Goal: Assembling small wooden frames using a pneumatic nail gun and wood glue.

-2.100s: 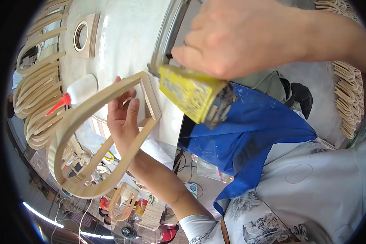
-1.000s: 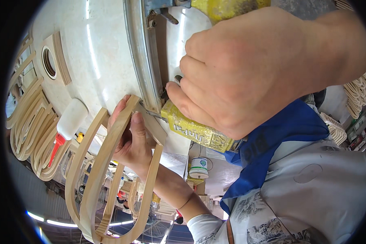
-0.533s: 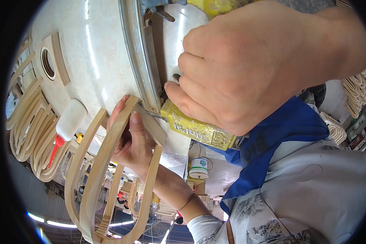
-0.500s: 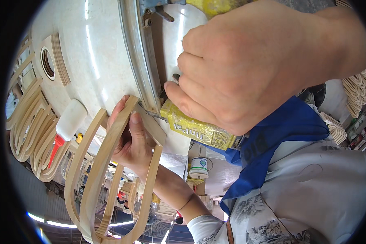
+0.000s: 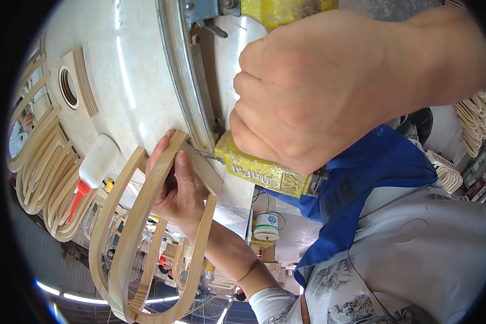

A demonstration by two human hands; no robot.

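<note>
My right hand (image 5: pixel 308 92) is wrapped round the handle of a yellow pneumatic staple gun (image 5: pixel 270 170), its fingertips hidden. The gun's long metal magazine (image 5: pixel 183 75) runs up across the view. Its nose meets, or nearly meets, a short wooden crosspiece (image 5: pixel 205 170) at the end of a curved wooden frame (image 5: pixel 127 237). The frame has several bent, pale strips hanging down toward the lower left. My left hand (image 5: pixel 181 186) is closed round that end of the frame, thumb on the near strip and fingers partly hidden behind it.
A pale worktop (image 5: pixel 140 75) carries a white glue bottle with a red nozzle (image 5: pixel 97 162) and a wooden block with a round hole (image 5: pixel 75 83). Bent wooden strips (image 5: pixel 48 173) are stacked at the left. More curved pieces (image 5: pixel 472 121) and a white tub (image 5: pixel 266 225) stand farther off.
My right index finger, which was stretched by the gun's dark trigger, has curled in, and the trigger is now hidden. Both hands, gun and frame otherwise keep nearly the same places.
</note>
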